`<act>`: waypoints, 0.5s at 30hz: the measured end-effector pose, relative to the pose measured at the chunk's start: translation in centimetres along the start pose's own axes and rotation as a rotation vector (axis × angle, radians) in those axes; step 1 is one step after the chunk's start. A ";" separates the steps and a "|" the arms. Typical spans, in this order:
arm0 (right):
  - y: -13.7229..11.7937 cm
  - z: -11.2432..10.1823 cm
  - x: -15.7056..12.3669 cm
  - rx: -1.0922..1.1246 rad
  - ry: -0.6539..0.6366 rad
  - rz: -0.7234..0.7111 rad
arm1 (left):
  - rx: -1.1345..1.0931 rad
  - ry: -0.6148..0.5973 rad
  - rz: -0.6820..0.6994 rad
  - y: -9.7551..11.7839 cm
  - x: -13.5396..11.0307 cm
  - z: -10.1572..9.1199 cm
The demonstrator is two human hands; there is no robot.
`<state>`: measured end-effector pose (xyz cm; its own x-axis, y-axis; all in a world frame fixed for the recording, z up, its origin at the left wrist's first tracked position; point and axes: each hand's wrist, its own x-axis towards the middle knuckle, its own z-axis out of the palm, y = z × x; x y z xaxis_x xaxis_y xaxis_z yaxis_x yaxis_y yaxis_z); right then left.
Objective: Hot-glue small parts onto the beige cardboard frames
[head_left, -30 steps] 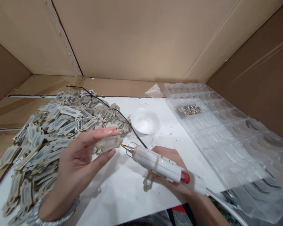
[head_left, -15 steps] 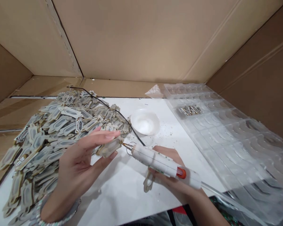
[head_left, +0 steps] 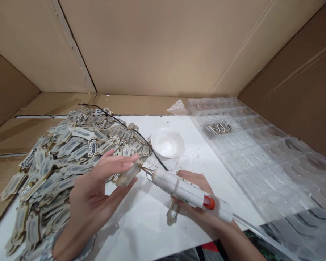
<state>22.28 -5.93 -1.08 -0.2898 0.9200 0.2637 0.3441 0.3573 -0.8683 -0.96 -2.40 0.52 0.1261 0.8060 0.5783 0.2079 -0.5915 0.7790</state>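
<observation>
My left hand (head_left: pixel 97 192) pinches a small frame-shaped plaque (head_left: pixel 127 175) between fingers and thumb, its pale back facing up. In my right hand (head_left: pixel 198 188) is a white hot glue gun (head_left: pixel 182 186) with an orange-red switch, a clear glue stick (head_left: pixel 263 235) coming out of its rear. The metal nozzle meets the right end of the plaque. Below the gun, a pale looped part (head_left: pixel 172 213) hangs by my right fingers; it looks like the gun's trigger or another plaque, I cannot tell which. Left of my hands spreads a big heap of similar plaques (head_left: pixel 67 148).
A white bowl (head_left: pixel 176 143) stands behind the gun, with the black cord (head_left: pixel 116 119) running past it over the heap. On the right lies a clear compartment tray (head_left: pixel 250 145); one compartment holds small metal pins (head_left: pixel 220 128). Cardboard walls (head_left: pixel 163 47) enclose the white work surface.
The view has shifted slightly. My left hand has turned the plaque a little, and the nozzle stays at its right end. The grip of both hands is unchanged.
</observation>
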 end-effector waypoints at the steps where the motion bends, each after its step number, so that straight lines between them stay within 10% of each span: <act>1: 0.1 0.0 0.0 -0.002 0.005 0.002 | 0.003 0.003 0.004 0.0 0.0 0.0; 15: -0.2 0.2 -0.2 -0.014 0.032 0.100 | 0.011 0.047 -0.044 0.1 -0.1 0.2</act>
<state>22.07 -6.20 -1.02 -0.2247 0.9558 0.1895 0.3822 0.2653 -0.8852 -0.77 -2.52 0.54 0.0705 0.8294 0.5542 0.2225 -0.5546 0.8018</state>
